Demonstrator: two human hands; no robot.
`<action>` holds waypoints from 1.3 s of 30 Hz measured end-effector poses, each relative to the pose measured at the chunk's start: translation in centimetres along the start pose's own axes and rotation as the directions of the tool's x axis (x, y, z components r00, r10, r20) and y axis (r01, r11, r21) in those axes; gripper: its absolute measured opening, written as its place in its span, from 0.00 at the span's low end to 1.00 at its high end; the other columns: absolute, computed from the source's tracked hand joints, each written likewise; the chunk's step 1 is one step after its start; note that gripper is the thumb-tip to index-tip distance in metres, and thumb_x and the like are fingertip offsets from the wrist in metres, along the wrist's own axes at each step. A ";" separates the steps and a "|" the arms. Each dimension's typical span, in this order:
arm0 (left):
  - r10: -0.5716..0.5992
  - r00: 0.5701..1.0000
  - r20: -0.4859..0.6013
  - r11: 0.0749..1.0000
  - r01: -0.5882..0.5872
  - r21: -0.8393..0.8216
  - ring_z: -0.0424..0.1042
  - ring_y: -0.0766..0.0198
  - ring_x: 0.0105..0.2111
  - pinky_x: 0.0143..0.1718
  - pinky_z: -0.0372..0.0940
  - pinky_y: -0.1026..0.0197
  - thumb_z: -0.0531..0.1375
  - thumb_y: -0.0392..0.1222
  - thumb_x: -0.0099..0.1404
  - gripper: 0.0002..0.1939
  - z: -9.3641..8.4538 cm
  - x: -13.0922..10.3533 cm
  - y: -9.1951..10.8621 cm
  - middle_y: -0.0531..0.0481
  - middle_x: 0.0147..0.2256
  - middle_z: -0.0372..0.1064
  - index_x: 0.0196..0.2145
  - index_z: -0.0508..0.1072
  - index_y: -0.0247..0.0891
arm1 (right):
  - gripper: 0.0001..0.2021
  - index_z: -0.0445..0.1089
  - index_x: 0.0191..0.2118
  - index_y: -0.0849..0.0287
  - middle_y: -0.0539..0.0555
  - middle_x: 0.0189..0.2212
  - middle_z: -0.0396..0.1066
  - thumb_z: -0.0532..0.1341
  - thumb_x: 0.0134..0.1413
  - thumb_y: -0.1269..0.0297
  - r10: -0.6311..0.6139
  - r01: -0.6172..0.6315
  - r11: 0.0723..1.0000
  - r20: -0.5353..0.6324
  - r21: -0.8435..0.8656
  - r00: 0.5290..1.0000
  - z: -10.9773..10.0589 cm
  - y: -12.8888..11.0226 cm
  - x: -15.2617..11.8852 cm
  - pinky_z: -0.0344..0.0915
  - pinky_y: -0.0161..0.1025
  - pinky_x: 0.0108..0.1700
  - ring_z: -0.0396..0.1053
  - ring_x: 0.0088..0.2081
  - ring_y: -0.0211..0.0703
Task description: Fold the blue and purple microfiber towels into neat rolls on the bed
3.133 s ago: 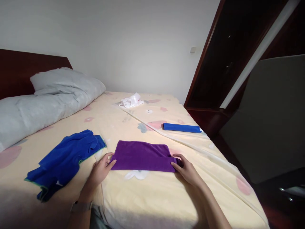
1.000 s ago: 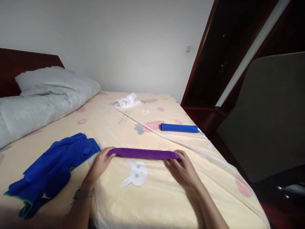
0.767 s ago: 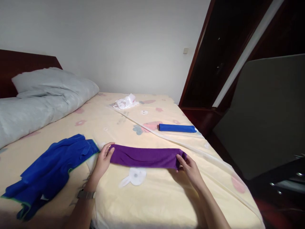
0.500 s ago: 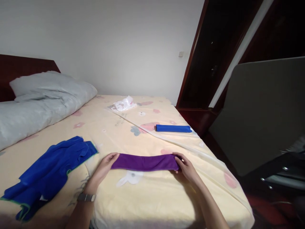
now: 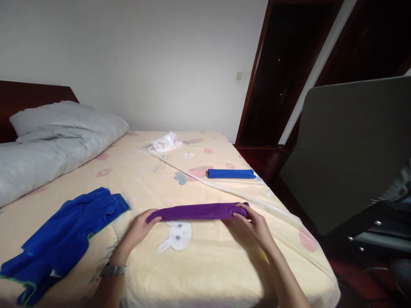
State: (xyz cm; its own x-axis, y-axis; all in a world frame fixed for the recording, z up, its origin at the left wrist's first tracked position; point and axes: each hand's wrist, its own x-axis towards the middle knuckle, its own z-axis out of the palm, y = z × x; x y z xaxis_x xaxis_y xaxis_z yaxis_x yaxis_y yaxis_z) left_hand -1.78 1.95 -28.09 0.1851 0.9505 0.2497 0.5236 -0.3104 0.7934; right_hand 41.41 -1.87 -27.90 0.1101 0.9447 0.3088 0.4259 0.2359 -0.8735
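Purple cloth (image 5: 199, 211) gripped at both ends near the middle of the bed

At the far left I see a dark red headboard (image 5: 32, 98) and a bunched grey quilt (image 5: 61, 145). On the near left, a crumpled blue cloth (image 5: 67, 231) with green edging lies on the patterned sheet (image 5: 192, 273). Just right of it, my left hand (image 5: 141, 226), with a band (image 5: 114, 270) on its wrist, pinches the purple cloth's left end between thumb and fingers. A white plastic bag (image 5: 165, 143) sits farther back. The purple cloth spans left to right as a narrow strip; I can't tell whether its underside touches the sheet. Beyond its right half lies a narrow blue strip (image 5: 231, 173). My right hand (image 5: 255, 224) grasps the purple cloth's right end, thumb on the near side. Far right stand a dark door (image 5: 298, 64) and, nearer, a grey panel (image 5: 346, 149).
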 end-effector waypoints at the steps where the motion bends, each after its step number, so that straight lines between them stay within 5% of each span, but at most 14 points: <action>1: -0.018 1.000 -0.001 0.999 0.018 -0.050 0.75 0.54 0.46 0.49 0.70 0.54 0.59 0.53 0.66 0.17 -0.2 0.0 0.5 0.45 0.46 0.76 0.47 0.75 0.41 | 0.20 0.74 0.51 0.53 0.58 0.47 0.74 0.64 0.56 0.50 -0.018 0.017 1.000 -0.051 -0.019 0.999 -0.2 0.0 0.1 0.72 0.44 0.42 0.72 0.46 0.55; 5: -0.073 0.997 -0.015 0.977 0.069 -0.202 0.75 0.54 0.44 0.44 0.71 0.57 0.61 0.57 0.64 0.21 -0.6 0.0 1.5 0.45 0.42 0.77 0.47 0.74 0.39 | 0.22 0.76 0.47 0.55 0.61 0.47 0.66 0.62 0.55 0.45 -0.075 0.048 0.990 -0.204 -0.134 0.976 -0.7 0.1 0.3 0.70 0.41 0.32 0.67 0.49 0.56; 8: -0.105 0.994 0.011 0.963 0.105 -0.247 0.75 0.53 0.44 0.46 0.71 0.55 0.60 0.59 0.63 0.23 -0.3 0.2 1.6 0.45 0.41 0.77 0.47 0.73 0.38 | 0.20 0.75 0.42 0.55 0.60 0.48 0.67 0.60 0.57 0.43 -0.045 0.029 0.994 -0.147 -0.108 0.988 -0.5 -0.1 0.3 0.70 0.41 0.38 0.67 0.51 0.55; 13: -0.113 0.993 -0.029 0.968 0.104 -0.229 0.73 0.54 0.47 0.50 0.67 0.55 0.57 0.59 0.65 0.22 0.5 0.4 1.5 0.45 0.44 0.75 0.46 0.72 0.39 | 0.22 0.72 0.32 0.57 0.49 0.21 0.68 0.59 0.58 0.41 0.165 -0.165 0.986 0.005 -0.001 0.986 -0.4 -0.8 0.1 0.64 0.38 0.28 0.67 0.24 0.43; 16: -0.118 0.993 0.005 0.988 0.118 -0.101 0.73 0.55 0.43 0.47 0.67 0.57 0.55 0.59 0.67 0.20 1.1 0.3 1.1 0.47 0.40 0.75 0.43 0.71 0.40 | 0.23 0.73 0.35 0.57 0.49 0.20 0.71 0.59 0.56 0.39 0.294 -0.297 0.951 0.042 0.088 0.955 -0.3 -0.3 0.0 0.61 0.38 0.21 0.65 0.18 0.42; 19: -0.119 0.990 0.079 0.990 0.112 0.082 0.74 0.55 0.38 0.42 0.67 0.57 0.51 0.59 0.69 0.20 1.7 0.2 0.6 0.48 0.35 0.74 0.39 0.72 0.40 | 0.22 0.75 0.39 0.55 0.54 0.30 0.78 0.60 0.54 0.40 0.339 -0.340 0.940 0.051 0.012 0.939 -0.1 0.8 -0.1 0.68 0.41 0.26 0.73 0.26 0.48; 23: -0.084 0.995 0.044 0.984 0.076 0.161 0.74 0.53 0.40 0.43 0.67 0.56 0.54 0.60 0.67 0.21 2.3 0.2 0.4 0.45 0.39 0.75 0.41 0.73 0.40 | 0.18 0.76 0.40 0.53 0.55 0.41 0.79 0.64 0.51 0.45 0.219 -0.214 0.973 0.055 -0.087 0.974 0.2 1.9 -0.2 0.71 0.44 0.42 0.76 0.42 0.53; 31: -0.153 0.987 0.040 0.987 0.150 0.063 0.72 0.58 0.33 0.34 0.66 0.61 0.56 0.60 0.65 0.19 2.6 0.0 0.1 0.52 0.31 0.73 0.39 0.70 0.41 | 0.18 0.71 0.37 0.54 0.53 0.35 0.78 0.59 0.56 0.44 0.165 -0.173 0.974 -0.065 -0.144 0.984 0.5 1.6 0.2 0.67 0.43 0.39 0.74 0.38 0.52; 39: -0.072 0.997 -0.006 0.996 0.072 0.054 0.73 0.56 0.41 0.45 0.65 0.59 0.51 0.57 0.69 0.19 2.9 1.1 -0.1 0.49 0.40 0.76 0.42 0.74 0.42 | 0.18 0.69 0.42 0.51 0.52 0.34 0.77 0.56 0.59 0.43 0.146 -0.164 0.964 -0.101 -0.209 0.984 0.2 1.3 0.5 0.65 0.41 0.37 0.73 0.35 0.51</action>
State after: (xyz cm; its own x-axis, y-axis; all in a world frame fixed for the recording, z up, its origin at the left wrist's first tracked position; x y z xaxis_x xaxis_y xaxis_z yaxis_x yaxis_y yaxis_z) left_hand 0.78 2.94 -29.50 0.1421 0.9704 0.1953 0.5797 -0.2415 0.7782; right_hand 41.81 -1.03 -28.99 0.2614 0.9410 0.2149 0.5800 0.0249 -0.8143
